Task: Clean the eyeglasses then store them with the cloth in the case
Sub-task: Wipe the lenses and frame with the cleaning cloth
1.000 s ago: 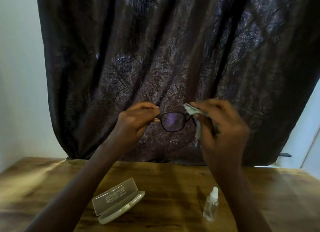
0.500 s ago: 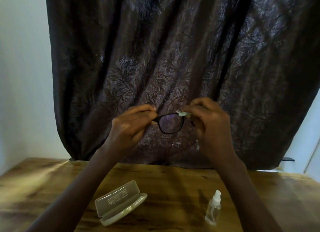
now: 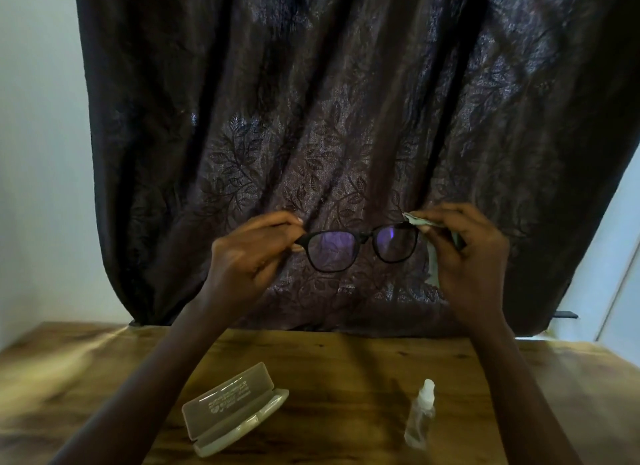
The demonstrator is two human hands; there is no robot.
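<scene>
Dark leaf-patterned curtain (image 3: 346, 118), wooden table (image 3: 346, 367)

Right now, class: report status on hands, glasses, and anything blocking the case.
Left hand pinching eyeglasses at one end. Right hand holding other end, cloth in grip. Case open on table, unobstructed.

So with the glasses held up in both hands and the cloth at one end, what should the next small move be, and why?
Probably slide the cloth inward over the lens beside the right hand. The left hand steadies the glasses at the other end, both lenses are uncovered, and the case lies open on the table for later.
</scene>
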